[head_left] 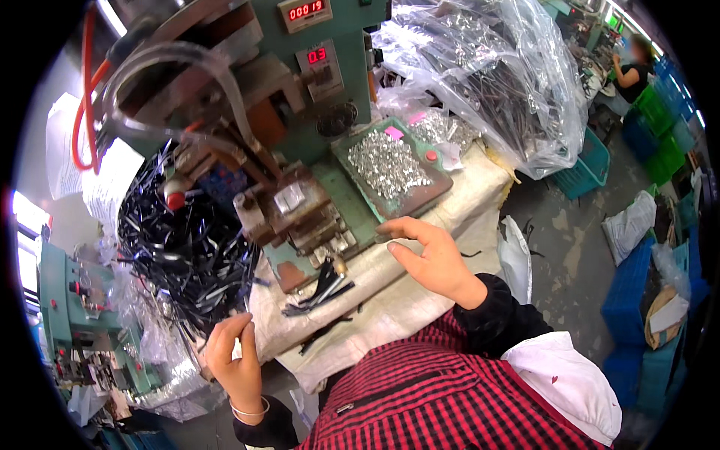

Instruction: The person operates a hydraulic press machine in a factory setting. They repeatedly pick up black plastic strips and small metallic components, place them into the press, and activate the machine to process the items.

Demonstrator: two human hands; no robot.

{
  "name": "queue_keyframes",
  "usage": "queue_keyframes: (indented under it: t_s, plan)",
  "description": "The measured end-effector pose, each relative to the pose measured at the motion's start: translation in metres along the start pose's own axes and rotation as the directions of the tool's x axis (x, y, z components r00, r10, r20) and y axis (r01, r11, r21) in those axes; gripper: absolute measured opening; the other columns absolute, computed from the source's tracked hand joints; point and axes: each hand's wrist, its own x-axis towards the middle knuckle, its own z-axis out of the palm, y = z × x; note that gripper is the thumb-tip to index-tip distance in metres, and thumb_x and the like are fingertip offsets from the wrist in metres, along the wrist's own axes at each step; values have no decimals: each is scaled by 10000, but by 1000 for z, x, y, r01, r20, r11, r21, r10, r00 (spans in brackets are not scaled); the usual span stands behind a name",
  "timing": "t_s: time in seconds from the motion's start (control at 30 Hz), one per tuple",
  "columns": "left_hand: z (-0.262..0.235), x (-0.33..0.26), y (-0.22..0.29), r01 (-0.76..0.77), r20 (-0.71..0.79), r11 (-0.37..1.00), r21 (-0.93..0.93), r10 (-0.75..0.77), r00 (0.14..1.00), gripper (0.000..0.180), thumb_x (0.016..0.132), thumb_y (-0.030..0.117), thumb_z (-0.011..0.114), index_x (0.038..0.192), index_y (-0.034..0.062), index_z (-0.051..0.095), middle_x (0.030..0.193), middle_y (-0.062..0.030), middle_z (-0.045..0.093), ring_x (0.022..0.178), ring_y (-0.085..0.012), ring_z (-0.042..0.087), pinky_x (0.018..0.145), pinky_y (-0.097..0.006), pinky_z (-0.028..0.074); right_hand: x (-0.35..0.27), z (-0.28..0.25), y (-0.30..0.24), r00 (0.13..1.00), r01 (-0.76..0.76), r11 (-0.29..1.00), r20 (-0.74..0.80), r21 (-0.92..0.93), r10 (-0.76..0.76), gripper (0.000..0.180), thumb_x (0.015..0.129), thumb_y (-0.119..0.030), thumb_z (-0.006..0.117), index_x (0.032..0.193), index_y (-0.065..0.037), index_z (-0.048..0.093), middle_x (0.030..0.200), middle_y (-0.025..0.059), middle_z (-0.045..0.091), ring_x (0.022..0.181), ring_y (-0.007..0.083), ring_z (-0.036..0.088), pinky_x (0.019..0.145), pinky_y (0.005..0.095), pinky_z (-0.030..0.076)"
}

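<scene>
My left hand [234, 361] is beside the front edge of the work table, below a heap of black strips [187, 247]. Its thumb and forefinger tips come together; anything between them is too small to make out. My right hand [431, 259] reaches over the table's right part with thumb and forefinger apart, holding nothing visible. Its fingertips are near the lower corner of a green tray [444, 187] full of small shiny metal pieces [386, 165]. Between the hands stands the press tooling [300, 214] of a green machine. Several black strips [322, 292] lie at its front.
A red-topped button [175, 200] and clear hoses are on the machine [337, 45]. Large clear bags [495, 75] of dark strips stand behind the tray. A teal basket [589, 165] and blue crates [630, 307] are at right. Another person [634, 75] sits far right.
</scene>
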Motion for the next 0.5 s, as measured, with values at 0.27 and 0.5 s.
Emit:
queue_keyframes:
  t_s: [0.27,0.5]
  plan:
    - [-8,-59,9,40,131,995,93,-52,990,126,821,3,750,945,6,729,990,-141,732,941,-318,700,852,-370,534,-68,-29,6,964,74,961,266,-266,0,308,904,-209,698,1152,-28,709,1076,179,733,1031,374,680,894,437,535]
    - [-1,-90,25,-11,242,996,90,-11,970,155,807,63,785,957,33,757,1045,-112,737,995,-297,690,877,-375,531,-112,-44,-15,880,74,936,464,-344,101,284,911,-209,696,1137,-38,720,1064,168,743,1009,359,692,892,424,537]
